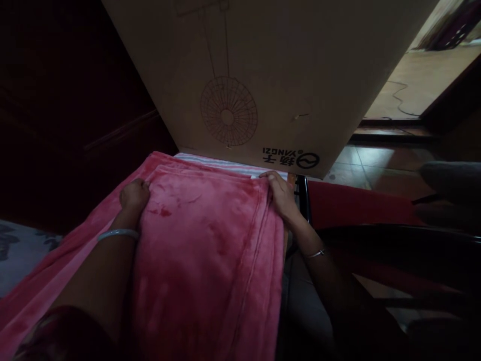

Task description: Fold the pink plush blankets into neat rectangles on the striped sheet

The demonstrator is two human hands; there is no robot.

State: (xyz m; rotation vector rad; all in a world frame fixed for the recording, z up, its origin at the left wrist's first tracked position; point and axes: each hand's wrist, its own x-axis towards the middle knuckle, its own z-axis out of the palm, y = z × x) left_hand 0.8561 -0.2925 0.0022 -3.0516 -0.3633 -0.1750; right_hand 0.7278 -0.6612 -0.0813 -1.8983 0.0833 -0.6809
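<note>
Brand word: "YANGZI" point(281, 151), in dark capital letters, is printed on the cardboard box point(285, 75), right of centre in the frame; it stands upside down.
Chinese characters: "扬子" point(278, 160), also upside down, are just below this word in the picture.
Registered mark: a small ® point(300, 152) is beside the brand word, at its right in the frame.
Logo: a dark oval emblem point(308, 160) with a wavy line inside is to the right of the characters, on the same box.
</note>
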